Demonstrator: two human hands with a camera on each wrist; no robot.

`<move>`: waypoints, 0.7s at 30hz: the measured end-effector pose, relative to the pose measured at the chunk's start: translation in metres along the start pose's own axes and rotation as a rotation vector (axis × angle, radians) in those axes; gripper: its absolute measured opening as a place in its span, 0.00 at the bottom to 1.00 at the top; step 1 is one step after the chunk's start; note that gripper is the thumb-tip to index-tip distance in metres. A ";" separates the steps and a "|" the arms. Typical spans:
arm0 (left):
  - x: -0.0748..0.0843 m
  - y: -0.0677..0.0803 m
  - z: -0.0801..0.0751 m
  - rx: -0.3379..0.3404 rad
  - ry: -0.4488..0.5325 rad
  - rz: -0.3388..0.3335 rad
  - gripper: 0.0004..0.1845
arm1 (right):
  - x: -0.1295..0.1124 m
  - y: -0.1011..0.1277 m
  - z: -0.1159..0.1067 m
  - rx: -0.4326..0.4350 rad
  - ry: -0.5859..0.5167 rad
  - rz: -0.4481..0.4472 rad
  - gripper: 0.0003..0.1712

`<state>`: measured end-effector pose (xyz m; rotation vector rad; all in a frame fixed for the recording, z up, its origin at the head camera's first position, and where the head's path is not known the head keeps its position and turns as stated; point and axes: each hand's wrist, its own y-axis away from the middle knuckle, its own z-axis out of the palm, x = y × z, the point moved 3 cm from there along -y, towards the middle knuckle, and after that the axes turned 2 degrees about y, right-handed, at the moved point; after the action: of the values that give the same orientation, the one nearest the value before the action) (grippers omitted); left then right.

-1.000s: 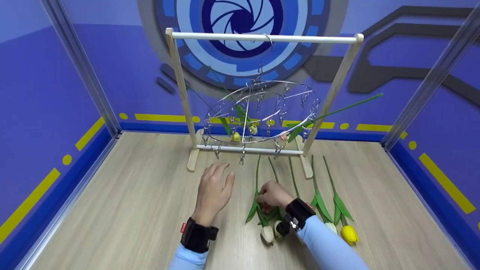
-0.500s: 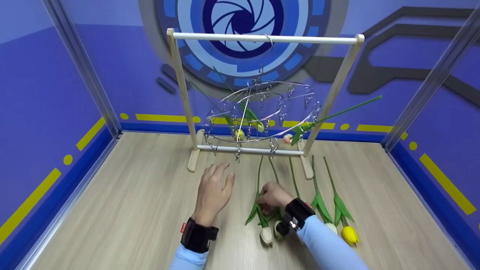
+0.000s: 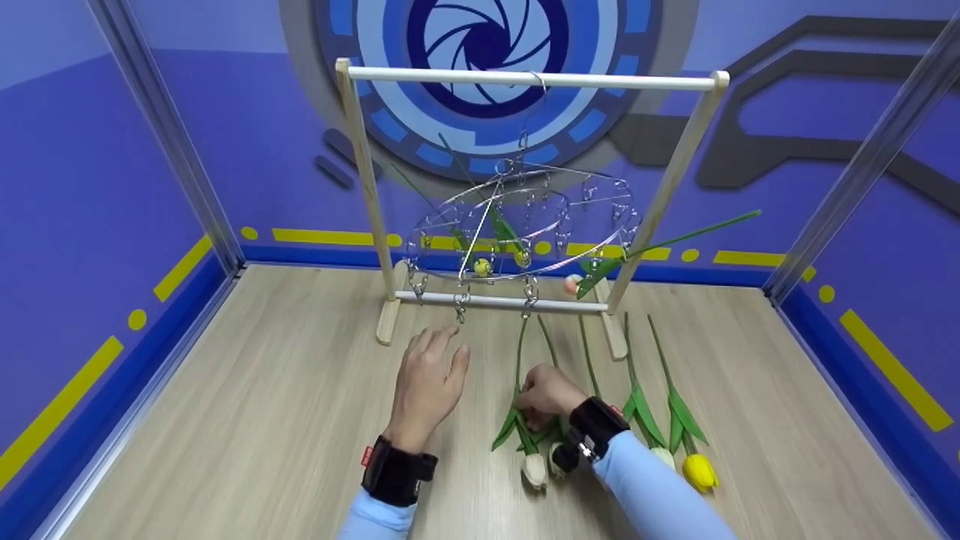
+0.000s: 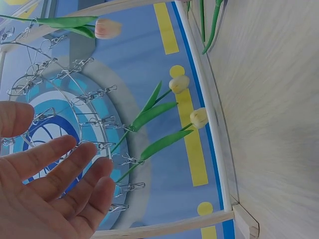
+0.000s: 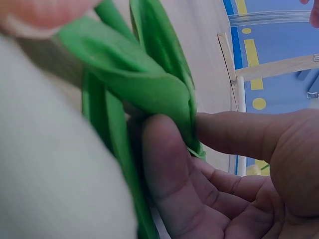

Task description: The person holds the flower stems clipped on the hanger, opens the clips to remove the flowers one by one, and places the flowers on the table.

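My right hand (image 3: 551, 394) pinches the green leaves (image 5: 149, 94) of a white tulip (image 3: 534, 471) between thumb and forefinger, low over the table. A second pale tulip (image 3: 559, 457) lies partly hidden under that wrist. To the left, my left hand (image 3: 429, 379) is held out with fingers loosely extended and nothing in them, just below the round wire clip hanger (image 3: 480, 274). From this hanger's clips hang a pink tulip (image 4: 107, 29) and two pale yellow tulips (image 4: 199, 118), their blossoms pointing down.
A wooden rack (image 3: 660, 187) with a white top bar carries the hanger. More tulips, one of them a yellow tulip (image 3: 700, 471), lie right of my right hand on the wooden table (image 3: 262, 420). Blue printed walls (image 3: 150, 187) enclose the table.
The clip hanger has turned on its hook: its front clips have shifted left, and the hanging yellow tulips a little right. Both hands keep almost the same position.
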<state>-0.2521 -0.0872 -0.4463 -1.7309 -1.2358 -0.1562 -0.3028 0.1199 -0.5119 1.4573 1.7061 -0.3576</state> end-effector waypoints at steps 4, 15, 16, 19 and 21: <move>0.000 0.000 -0.001 0.003 -0.002 0.008 0.16 | 0.001 0.000 0.000 0.011 0.005 0.002 0.09; -0.001 0.001 0.001 0.004 -0.009 0.019 0.16 | 0.004 0.001 -0.005 0.004 -0.068 0.018 0.07; -0.001 0.001 0.001 0.003 -0.009 0.018 0.16 | 0.005 0.001 -0.006 -0.004 -0.085 0.018 0.07; -0.001 0.002 0.001 -0.001 -0.006 0.009 0.16 | 0.004 0.005 -0.013 -0.024 -0.120 0.017 0.08; -0.001 0.002 0.001 -0.004 -0.002 0.001 0.16 | 0.002 0.008 -0.019 -0.034 -0.126 0.009 0.08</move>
<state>-0.2510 -0.0869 -0.4484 -1.7358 -1.2370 -0.1565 -0.3033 0.1367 -0.5000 1.3883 1.5972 -0.4047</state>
